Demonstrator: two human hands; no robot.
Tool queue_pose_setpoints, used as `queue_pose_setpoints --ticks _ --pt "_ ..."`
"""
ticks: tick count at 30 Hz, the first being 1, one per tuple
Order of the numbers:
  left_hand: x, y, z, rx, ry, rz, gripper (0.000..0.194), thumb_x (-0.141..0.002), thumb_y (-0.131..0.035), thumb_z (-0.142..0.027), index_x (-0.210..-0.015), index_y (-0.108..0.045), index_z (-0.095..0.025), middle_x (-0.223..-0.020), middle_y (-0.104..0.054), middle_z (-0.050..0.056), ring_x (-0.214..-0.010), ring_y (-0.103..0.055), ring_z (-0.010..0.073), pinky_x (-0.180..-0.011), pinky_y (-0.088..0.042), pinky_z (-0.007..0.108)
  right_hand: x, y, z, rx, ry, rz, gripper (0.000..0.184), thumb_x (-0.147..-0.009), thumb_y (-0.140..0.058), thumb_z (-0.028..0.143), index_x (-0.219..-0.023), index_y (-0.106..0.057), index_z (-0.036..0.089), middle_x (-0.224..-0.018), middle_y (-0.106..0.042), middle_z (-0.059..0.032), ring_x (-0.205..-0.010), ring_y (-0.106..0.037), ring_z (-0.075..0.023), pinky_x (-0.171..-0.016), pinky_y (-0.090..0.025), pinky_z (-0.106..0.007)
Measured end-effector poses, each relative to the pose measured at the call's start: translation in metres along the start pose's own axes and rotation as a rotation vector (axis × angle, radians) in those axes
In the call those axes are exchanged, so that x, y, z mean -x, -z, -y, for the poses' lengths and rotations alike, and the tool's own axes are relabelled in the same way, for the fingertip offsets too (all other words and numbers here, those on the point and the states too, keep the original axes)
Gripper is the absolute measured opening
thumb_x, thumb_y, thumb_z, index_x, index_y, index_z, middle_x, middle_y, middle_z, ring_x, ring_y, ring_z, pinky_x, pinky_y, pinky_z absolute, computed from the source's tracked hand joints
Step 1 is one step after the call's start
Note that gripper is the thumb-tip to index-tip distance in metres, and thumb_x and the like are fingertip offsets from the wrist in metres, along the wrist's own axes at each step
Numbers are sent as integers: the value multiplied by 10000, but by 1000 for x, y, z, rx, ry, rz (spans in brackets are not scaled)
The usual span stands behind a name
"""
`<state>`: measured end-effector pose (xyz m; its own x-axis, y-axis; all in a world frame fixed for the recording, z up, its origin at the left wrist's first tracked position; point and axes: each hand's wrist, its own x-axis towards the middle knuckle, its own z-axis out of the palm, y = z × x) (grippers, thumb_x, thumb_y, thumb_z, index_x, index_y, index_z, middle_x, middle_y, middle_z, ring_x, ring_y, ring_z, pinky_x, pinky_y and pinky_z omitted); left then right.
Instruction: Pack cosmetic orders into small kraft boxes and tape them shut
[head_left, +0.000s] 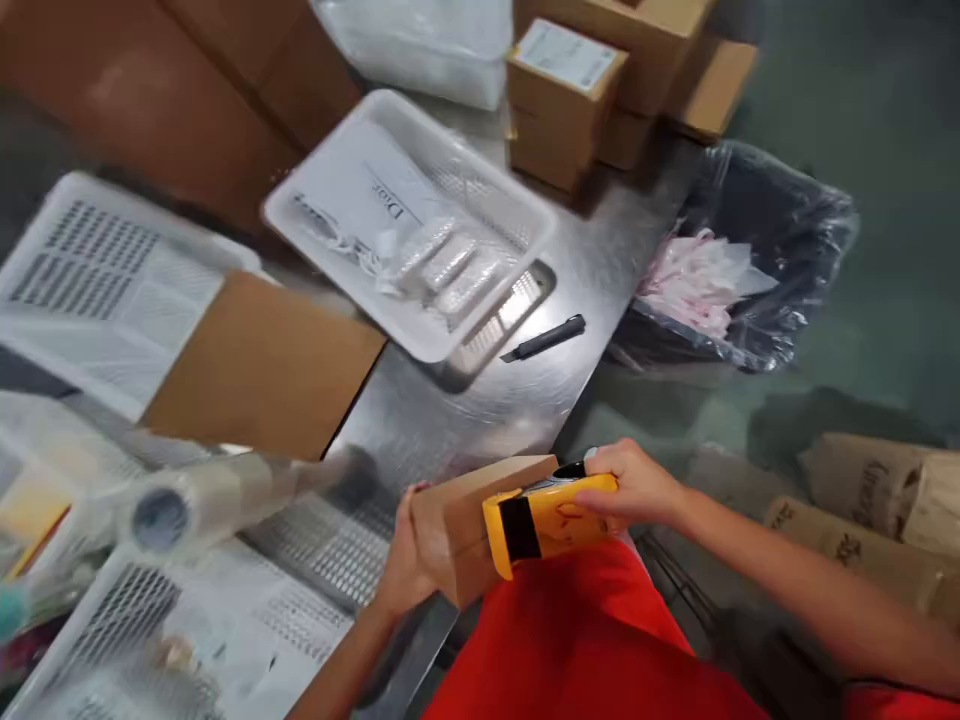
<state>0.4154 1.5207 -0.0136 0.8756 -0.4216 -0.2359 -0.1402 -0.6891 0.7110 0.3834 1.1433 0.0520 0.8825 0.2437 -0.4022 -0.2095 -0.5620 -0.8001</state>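
Note:
My left hand (405,562) grips the near left end of a small brown cardboard box (469,510), held at the table's front edge above my red clothing. My right hand (636,484) is closed around a yellow handheld device (544,522) with a black band, pressed against the box's right side. Both hands sit close together over the edge of the steel table (480,400).
A white tray (517,215) holds a Dior paper and wrapped items. A black utility knife (546,338) lies beside it. A flat cardboard piece (262,365), white baskets (97,270), a tape roll (161,515), stacked boxes (566,95) and a black-lined bin (750,260) surround them.

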Motion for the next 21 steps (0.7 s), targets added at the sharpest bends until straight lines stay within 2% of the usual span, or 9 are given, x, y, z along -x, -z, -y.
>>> queue_pose_setpoints --ticks 3,5,6,8,12,14,16,18,21 --pt "41 45 -5 -120 38 -90 1238 -699 -776 -530 -1577 37 -211 -1623 -138 249 -1456 -298 443 -1136 -322 678 -26 -20 54 280 -72 74 502 -822 -539 631 -577 -564 193 -553 -567 -10 -561 -475 -123 -548 -218 -274" --pt "51 59 -20 -248 -15 -59 1319 -650 -810 -542 -1577 63 -197 -1650 -40 248 -1502 -147 458 -1165 -245 689 -33 -33 84 430 -127 92 507 -849 -509 641 -634 -637 199 -595 -638 -43 -582 -534 -147 -547 -206 -286" --pt "50 61 -28 -304 -63 -20 1347 -615 -829 -545 -1580 40 -188 -1649 -71 249 -1505 -132 459 -1171 -224 689 -35 -39 98 484 -150 91 522 -870 -476 647 -670 -667 204 -629 -670 -57 -598 -566 -159 -546 -207 -288" --pt "36 56 -40 -381 -164 53 1337 -598 -832 -529 -1577 -2 -158 -1617 -212 258 -1492 -206 438 -1185 -195 674 -38 -48 122 561 -182 83 553 -907 -412 651 -744 -713 217 -702 -719 -76 -645 -623 -181 -546 -222 -287" --pt "-1 48 -40 -453 -193 92 1080 -631 -782 -484 -1515 -277 -123 -1435 -503 228 -1358 -434 387 -1190 -210 616 -46 -56 153 630 -251 104 547 -920 -412 634 -843 -755 215 -818 -760 -116 -729 -672 -222 -548 -273 -285" --pt "-12 50 -34 -464 -203 119 982 -602 -769 -510 -1439 -416 -137 -1355 -561 201 -1283 -487 379 -1167 -255 593 -50 -55 158 609 -271 105 527 -914 -435 619 -849 -763 212 -822 -761 -119 -723 -669 -223 -542 -284 -281" --pt "-15 54 -29 -465 -233 121 913 -592 -746 -518 -1387 -485 -152 -1327 -574 181 -1237 -505 375 -1132 -301 576 -50 -52 155 558 -263 105 509 -907 -452 612 -829 -760 215 -794 -754 -104 -694 -653 -211 -532 -280 -278" --pt "-15 57 -27 -465 -254 114 860 -593 -730 -486 -1361 -516 -163 -1313 -584 167 -1204 -515 369 -1112 -319 563 -43 -45 143 482 -236 117 498 -899 -463 612 -781 -740 215 -736 -732 -80 -640 -619 -187 -521 -270 -274" --pt "-15 56 -26 -460 -245 121 874 -574 -748 -472 -1361 -519 -169 -1306 -591 164 -1191 -511 362 -1128 -286 565 -24 -27 112 389 -205 103 520 -885 -456 626 -650 -651 206 -599 -645 -37 -546 -536 -149 -511 -249 -273"
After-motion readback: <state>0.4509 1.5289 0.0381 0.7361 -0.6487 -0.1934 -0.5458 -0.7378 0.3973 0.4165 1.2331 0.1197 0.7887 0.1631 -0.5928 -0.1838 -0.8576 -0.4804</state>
